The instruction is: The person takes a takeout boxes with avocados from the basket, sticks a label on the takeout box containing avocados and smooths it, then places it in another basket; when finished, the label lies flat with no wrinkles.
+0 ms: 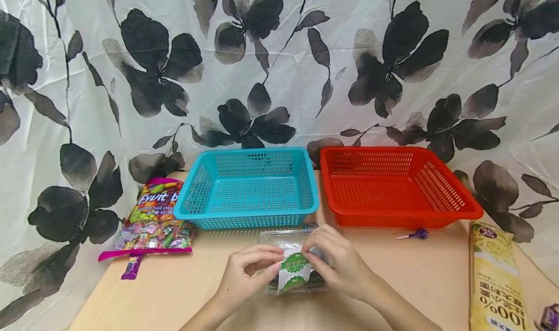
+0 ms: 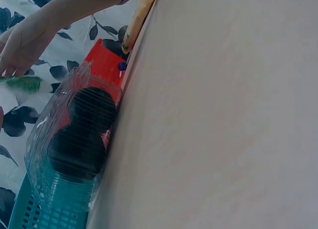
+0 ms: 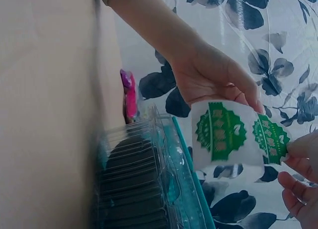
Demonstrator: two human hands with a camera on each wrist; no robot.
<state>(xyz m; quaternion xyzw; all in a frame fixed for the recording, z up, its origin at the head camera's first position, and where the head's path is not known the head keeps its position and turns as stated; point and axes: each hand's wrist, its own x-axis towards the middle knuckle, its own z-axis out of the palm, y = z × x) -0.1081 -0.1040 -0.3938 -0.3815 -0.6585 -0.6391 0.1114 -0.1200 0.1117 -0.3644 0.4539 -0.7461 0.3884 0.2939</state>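
Both hands meet over a clear plastic clamshell box (image 1: 272, 236) in front of the baskets. Two dark round items (image 2: 77, 152) show through its ribbed side in the left wrist view. Between finger and thumb, my left hand (image 1: 246, 273) holds a white backing strip (image 3: 201, 162) with green scalloped stickers (image 3: 221, 132). My right hand (image 1: 342, 260) pinches the other end, at a green sticker (image 3: 271, 139) that is lifted at an angle from the strip. In the head view the strip overlaps the middle of the box.
A blue basket (image 1: 245, 222) and a red basket (image 1: 393, 219) stand behind. At left lie a fruit-chew bag (image 1: 155, 214) and a purple wrapped candy (image 1: 132, 267). At right are a lollipop (image 1: 420, 233), a yellow pasta pack (image 1: 495, 277) and a dark purple item (image 1: 549, 317).
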